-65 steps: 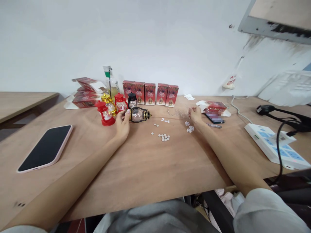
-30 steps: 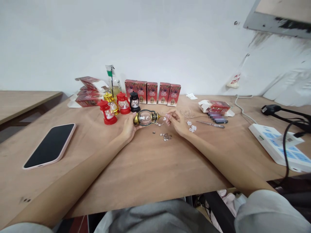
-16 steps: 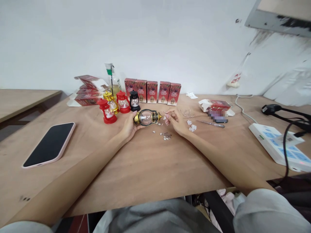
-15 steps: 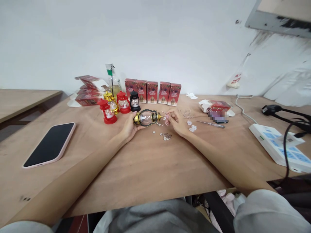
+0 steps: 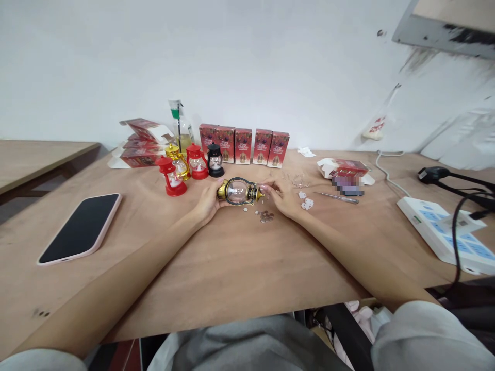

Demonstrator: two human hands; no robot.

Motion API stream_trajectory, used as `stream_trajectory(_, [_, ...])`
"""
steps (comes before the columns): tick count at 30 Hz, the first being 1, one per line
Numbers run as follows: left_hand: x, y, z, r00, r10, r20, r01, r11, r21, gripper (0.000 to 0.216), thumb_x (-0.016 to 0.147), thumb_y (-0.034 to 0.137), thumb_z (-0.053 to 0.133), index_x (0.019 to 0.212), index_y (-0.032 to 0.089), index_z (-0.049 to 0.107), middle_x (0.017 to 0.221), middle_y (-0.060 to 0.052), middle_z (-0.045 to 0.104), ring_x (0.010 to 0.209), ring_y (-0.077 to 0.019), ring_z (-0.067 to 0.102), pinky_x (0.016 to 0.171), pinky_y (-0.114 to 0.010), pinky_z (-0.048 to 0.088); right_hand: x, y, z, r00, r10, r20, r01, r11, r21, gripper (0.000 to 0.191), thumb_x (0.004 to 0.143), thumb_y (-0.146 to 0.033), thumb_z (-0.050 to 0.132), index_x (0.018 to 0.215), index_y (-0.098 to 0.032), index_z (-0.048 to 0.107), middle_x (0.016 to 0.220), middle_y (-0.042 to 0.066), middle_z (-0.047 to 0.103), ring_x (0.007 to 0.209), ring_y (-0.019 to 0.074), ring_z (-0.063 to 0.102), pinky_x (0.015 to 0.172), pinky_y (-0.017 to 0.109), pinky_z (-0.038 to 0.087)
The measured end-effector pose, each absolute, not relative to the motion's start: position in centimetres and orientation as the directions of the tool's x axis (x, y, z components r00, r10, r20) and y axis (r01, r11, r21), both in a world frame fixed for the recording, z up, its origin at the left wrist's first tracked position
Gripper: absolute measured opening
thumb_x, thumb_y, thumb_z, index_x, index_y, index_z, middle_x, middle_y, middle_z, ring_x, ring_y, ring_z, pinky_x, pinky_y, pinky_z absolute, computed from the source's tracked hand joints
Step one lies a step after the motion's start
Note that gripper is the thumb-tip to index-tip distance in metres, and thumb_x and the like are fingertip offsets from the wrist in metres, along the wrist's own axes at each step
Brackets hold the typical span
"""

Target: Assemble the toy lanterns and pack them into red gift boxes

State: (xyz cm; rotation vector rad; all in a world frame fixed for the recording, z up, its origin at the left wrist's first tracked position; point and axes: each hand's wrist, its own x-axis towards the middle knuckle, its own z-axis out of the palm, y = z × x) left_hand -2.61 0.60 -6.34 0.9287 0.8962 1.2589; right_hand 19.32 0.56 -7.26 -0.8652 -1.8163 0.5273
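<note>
A small bronze-gold and black lantern (image 5: pixel 236 191) lies sideways in the air above the table, its clear globe facing up and its pointed top to the right. Wrapped around its base end, my left hand (image 5: pixel 209 204) holds it. My right hand (image 5: pixel 281 198) has its fingertips pinched together beside the pointed top; whatever small thing they hold is too fine to make out. Below the lantern lies a pile of coin cells (image 5: pixel 266 217). Thin bent wires (image 5: pixel 299 181) and small white plastic pieces (image 5: pixel 307 204) are right of my right hand.
Red lanterns (image 5: pixel 175 184), a gold one (image 5: pixel 177 161) and a black one (image 5: pixel 215 161) stand at the left. Behind is a row of red boxes (image 5: pixel 243 147). A phone (image 5: pixel 81 228) lies left; a screwdriver (image 5: pixel 336 197), an opened box (image 5: pixel 344 168) and a power strip (image 5: pixel 444 232) are right.
The lantern has shifted slightly right and turned a little in my left hand. My right fingertips, with a thin sliver showing earlier, are now up against its pointed top.
</note>
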Motion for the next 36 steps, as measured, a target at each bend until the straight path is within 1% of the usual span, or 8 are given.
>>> stream_trajectory(6, [-2.7,0.6,-6.3,0.099,0.994,-0.040,-0.376,0.075,0.924,0.020,0.085,0.030,0.051,0.081,0.012,0.059,0.069,-0.003,0.065,0.060,-0.0142,0.065,0.064,-0.036,0.060,19.4,1.0,-7.5,-0.246,0.771,0.587,0.314,0.637,-0.704,0.021,0.088,-0.044,0.050,0.091,-0.024,0.057,0.082,0.002,0.065,0.074,0.0169,0.060,0.069,0.031,0.046])
stream_trajectory(15, [-2.5,0.3,-6.1,0.146,0.987,-0.062,-0.395,0.115,0.911,0.024,0.087,0.033,0.053,0.093,0.011,0.062,0.089,-0.009,0.069,0.077,-0.0175,0.067,0.070,-0.036,0.059,19.4,2.3,-8.3,-0.166,0.854,0.493,0.240,0.520,-0.820,0.025,0.084,-0.048,0.054,0.085,-0.023,0.053,0.072,-0.002,0.059,0.069,0.0146,0.056,0.064,0.027,0.042])
stream_trajectory(18, [-2.2,0.1,-6.4,0.075,0.997,-0.008,-0.374,0.036,0.927,0.020,0.078,0.028,0.065,0.090,0.013,0.062,0.093,-0.006,0.067,0.081,-0.0164,0.066,0.072,-0.035,0.058,20.2,2.8,-8.5,-0.043,0.870,0.492,0.323,0.478,-0.817,0.025,0.082,-0.045,0.056,0.089,-0.022,0.052,0.072,-0.002,0.055,0.066,0.0133,0.052,0.064,0.027,0.040])
stream_trajectory(24, [-1.7,0.0,-7.2,0.003,0.983,0.184,-0.108,-0.183,0.977,0.041,0.056,0.027,0.081,0.090,0.015,0.062,0.090,-0.005,0.068,0.087,-0.0169,0.064,0.082,-0.031,0.051,20.6,2.5,-7.6,0.111,0.815,0.569,0.409,0.484,-0.773,0.025,0.082,-0.043,0.059,0.093,-0.022,0.050,0.073,-0.002,0.055,0.066,0.0133,0.050,0.065,0.028,0.040])
stream_trajectory(28, [-1.9,0.1,-7.6,0.029,0.960,0.278,0.010,-0.278,0.960,0.047,0.051,0.025,0.084,0.090,0.015,0.060,0.090,-0.007,0.069,0.089,-0.0195,0.065,0.086,-0.035,0.049,19.5,0.7,-6.4,0.137,0.665,0.734,0.504,0.591,-0.630,0.016,0.084,-0.039,0.058,0.090,-0.024,0.052,0.078,0.000,0.059,0.067,0.0147,0.052,0.068,0.031,0.043])
stream_trajectory(31, [-2.1,0.4,-7.9,0.012,0.937,0.350,0.053,-0.350,0.935,0.053,0.049,0.025,0.085,0.095,0.016,0.060,0.098,-0.008,0.068,0.096,-0.0208,0.064,0.090,-0.036,0.048,18.7,-0.6,-5.7,0.065,0.507,0.860,0.556,0.697,-0.453,0.007,0.087,-0.033,0.056,0.089,-0.026,0.055,0.082,0.002,0.064,0.074,0.0176,0.059,0.074,0.035,0.047])
stream_trajectory(34, [-2.5,0.9,-8.3,0.004,0.920,0.393,0.153,-0.389,0.909,0.053,0.055,0.030,0.082,0.101,0.017,0.060,0.103,-0.009,0.067,0.097,-0.0220,0.063,0.090,-0.037,0.048,18.0,-1.5,-5.5,-0.246,0.301,0.921,0.500,0.854,-0.145,0.014,0.091,-0.018,0.045,0.092,-0.025,0.058,0.087,0.003,0.069,0.085,0.0180,0.065,0.077,0.035,0.051])
stream_trajectory(36, [-2.8,1.2,-8.5,0.013,0.924,0.383,0.246,-0.375,0.894,0.048,0.062,0.035,0.077,0.101,0.015,0.060,0.099,-0.009,0.068,0.091,-0.0225,0.064,0.084,-0.038,0.050,17.4,-1.9,-5.8,-0.460,0.164,0.873,0.405,0.914,0.041,0.023,0.091,-0.009,0.039,0.093,-0.021,0.058,0.088,0.005,0.071,0.086,0.0164,0.066,0.075,0.032,0.053])
